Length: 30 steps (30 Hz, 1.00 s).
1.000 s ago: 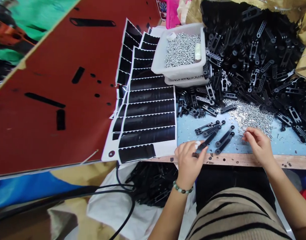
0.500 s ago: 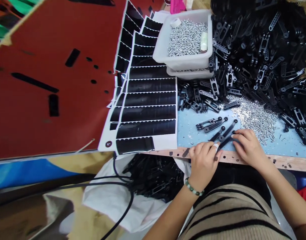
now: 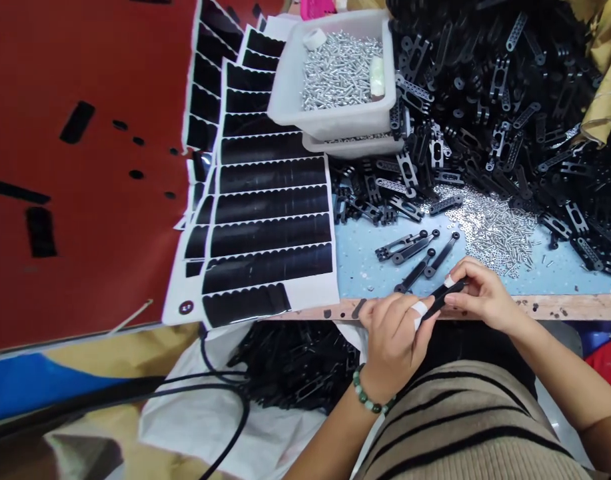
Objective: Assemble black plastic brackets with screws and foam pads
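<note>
Both hands hold one slim black plastic strip (image 3: 441, 297) just over the wooden front edge of the table. My left hand (image 3: 395, 337), with a taped fingertip and a bead bracelet, pinches its near end. My right hand (image 3: 482, 297) pinches the far end between thumb and fingers. Three more black strips (image 3: 418, 253) lie on the blue tabletop right behind. A scatter of small silver screws (image 3: 495, 223) lies to the right of them.
A white tub of screws (image 3: 335, 80) stands at the back on a second tub. A big heap of black plastic parts (image 3: 500, 107) fills the back right. Sheets of black stickers (image 3: 265, 207) overlap a red board (image 3: 85, 187) at left. Below the table sits a white bag of black parts (image 3: 295, 367).
My left hand slid right along the table edge, my right hand left the screws, and both closed on one black strip and lifted it toward me.
</note>
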Each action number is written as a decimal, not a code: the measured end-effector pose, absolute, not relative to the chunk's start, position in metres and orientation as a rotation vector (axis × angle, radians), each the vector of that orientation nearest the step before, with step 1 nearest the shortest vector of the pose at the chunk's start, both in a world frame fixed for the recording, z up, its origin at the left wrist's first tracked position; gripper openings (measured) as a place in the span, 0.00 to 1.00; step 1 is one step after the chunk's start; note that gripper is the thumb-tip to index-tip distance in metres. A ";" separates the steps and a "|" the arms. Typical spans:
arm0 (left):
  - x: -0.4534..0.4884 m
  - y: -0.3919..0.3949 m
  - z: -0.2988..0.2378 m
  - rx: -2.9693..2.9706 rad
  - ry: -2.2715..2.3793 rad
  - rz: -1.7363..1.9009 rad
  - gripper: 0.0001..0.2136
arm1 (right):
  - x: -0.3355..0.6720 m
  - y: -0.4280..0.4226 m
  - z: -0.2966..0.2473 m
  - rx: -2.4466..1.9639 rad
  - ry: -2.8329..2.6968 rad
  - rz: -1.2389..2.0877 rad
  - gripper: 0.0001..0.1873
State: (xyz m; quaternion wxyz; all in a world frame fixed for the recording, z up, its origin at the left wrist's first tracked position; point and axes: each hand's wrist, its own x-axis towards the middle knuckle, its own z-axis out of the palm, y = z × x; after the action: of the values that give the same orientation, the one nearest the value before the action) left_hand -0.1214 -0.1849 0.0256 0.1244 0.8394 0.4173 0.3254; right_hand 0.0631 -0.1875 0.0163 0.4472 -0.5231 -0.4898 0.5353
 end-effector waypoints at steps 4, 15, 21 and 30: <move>-0.122 -0.185 0.028 2.454 1.209 0.961 0.08 | 0.063 -0.187 0.016 -1.330 -1.279 1.226 0.15; -0.121 -0.176 0.011 2.251 1.309 0.561 0.13 | 0.083 -0.188 0.003 -1.599 -2.203 0.714 0.11; -0.134 -0.173 0.043 2.244 1.189 0.512 0.19 | 0.083 -0.182 0.017 -1.618 -2.195 0.447 0.18; -0.128 -0.169 0.044 2.108 1.047 0.437 0.24 | 0.046 -0.176 0.058 -0.841 -2.136 0.844 0.08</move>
State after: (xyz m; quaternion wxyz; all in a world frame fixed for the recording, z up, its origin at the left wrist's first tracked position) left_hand -0.1283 -0.1692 0.0445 0.3651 0.8198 0.4070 0.1701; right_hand 0.0462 -0.1759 0.0583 0.3409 -0.3231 -0.8211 0.3243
